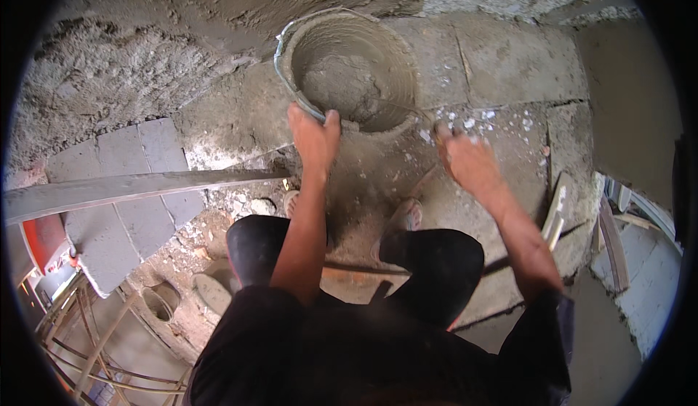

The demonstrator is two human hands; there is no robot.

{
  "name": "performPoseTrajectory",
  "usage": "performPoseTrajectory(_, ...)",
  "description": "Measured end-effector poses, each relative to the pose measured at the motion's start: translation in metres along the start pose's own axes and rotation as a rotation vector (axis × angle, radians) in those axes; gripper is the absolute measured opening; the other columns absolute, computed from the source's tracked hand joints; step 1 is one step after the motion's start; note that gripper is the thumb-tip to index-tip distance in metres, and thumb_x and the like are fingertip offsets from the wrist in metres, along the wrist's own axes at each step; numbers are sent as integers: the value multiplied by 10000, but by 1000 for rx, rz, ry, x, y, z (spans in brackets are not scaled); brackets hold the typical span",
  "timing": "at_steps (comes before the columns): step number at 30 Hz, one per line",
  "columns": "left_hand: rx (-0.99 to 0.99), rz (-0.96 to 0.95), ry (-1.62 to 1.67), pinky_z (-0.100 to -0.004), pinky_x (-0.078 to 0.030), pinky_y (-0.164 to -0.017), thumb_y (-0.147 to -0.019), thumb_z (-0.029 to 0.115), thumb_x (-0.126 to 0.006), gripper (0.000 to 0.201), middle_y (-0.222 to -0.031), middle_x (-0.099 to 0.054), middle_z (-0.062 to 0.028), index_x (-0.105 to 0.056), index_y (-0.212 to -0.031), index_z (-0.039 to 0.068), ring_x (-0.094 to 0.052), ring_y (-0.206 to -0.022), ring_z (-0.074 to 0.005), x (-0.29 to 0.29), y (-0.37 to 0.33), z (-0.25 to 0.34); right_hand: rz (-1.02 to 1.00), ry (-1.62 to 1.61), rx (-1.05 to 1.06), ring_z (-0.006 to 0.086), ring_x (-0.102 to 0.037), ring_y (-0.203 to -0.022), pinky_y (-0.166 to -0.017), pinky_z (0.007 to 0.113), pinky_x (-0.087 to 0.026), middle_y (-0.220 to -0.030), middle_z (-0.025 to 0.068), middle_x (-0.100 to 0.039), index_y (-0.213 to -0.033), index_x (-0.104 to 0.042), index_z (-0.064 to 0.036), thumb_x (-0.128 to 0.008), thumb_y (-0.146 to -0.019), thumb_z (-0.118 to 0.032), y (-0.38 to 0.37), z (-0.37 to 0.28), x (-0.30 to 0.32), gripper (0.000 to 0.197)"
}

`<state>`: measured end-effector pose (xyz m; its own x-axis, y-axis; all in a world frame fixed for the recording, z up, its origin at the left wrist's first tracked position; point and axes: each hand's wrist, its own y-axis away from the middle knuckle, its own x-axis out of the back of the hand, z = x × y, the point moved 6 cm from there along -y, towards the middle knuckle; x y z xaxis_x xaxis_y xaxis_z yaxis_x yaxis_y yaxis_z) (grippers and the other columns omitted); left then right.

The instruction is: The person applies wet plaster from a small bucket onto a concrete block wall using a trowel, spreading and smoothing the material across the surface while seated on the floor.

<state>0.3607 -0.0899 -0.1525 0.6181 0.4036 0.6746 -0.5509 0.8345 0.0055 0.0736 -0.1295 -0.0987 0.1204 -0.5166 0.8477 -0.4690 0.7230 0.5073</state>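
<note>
A round bucket (407,50) crusted with mortar stands on the slabs in front of me, its inside coated grey. Wet grey mortar (338,79) lies in its bottom. My left hand (314,135) is closed on the near left rim, where the wire handle with its pale green sleeve (279,61) also rests. My right hand (465,157), at the bucket's near right side, is closed round the grip of what looks like a trowel (398,106). Its thin metal part reaches over the rim into the bucket; the far end is hard to make out against the mortar.
A long straight bar (138,186) juts in from the left over grey tiles (109,235). Rough mortar (123,71) covers the surface beyond. Bent rods (94,355) lie lower left, with a cup-like container (161,303) nearby. White crumbs (488,115) and a pale strip (558,206) lie to the right.
</note>
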Motion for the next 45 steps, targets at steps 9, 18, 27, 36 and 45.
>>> performPoseTrajectory(9,-4,215,410,-476,-335,-1072,-800,470,-731,851,-1352,-474,-247,-400,-1387,-48,-441,-1288,-302,29,-51,5,270,359,333,369,-673,-955,-785,460,-568,-1247,232,-576,-1397,-444,-70,-466,-919,-48,-133,-74,33,479)
performPoseTrajectory(18,-242,-254,469,-299,-438,-941,-831,-1,-525,523,-1163,-643,-137,-516,-1354,-14,-591,-1053,-192,-34,-12,64,346,321,80,384,-670,-933,-732,449,-580,-1153,215,-608,-1385,-423,-52,-453,-952,-115,-108,-24,4,438)
performPoseTrajectory(27,-426,-140,505,-292,-442,-913,-839,-38,-502,494,-1116,-648,-138,-505,-1331,-74,-587,-991,-160,-35,26,56,-234,-387,13,364,-669,-950,-825,462,-535,-1010,247,-675,-1237,-535,13,-474,-923,-209,-69,-18,-121,389)
performPoseTrajectory(36,-382,-167,578,-293,-396,-993,-844,-33,-510,492,-1242,-603,-159,-498,-1333,-86,-562,-1116,-188,-15,20,47,329,-177,-37,383,-672,-956,-797,476,-544,-1001,249,-678,-1083,-626,25,-427,-962,-178,-79,-11,-46,308)
performPoseTrajectory(45,-378,-238,581,-300,-382,-1027,-812,-35,-516,550,-1272,-591,-135,-502,-1362,-54,-553,-1156,-187,-1,-4,23,413,-53,58,324,-700,-935,-737,417,-577,-967,193,-698,-1094,-612,17,-455,-940,-114,-68,-32,-62,256)
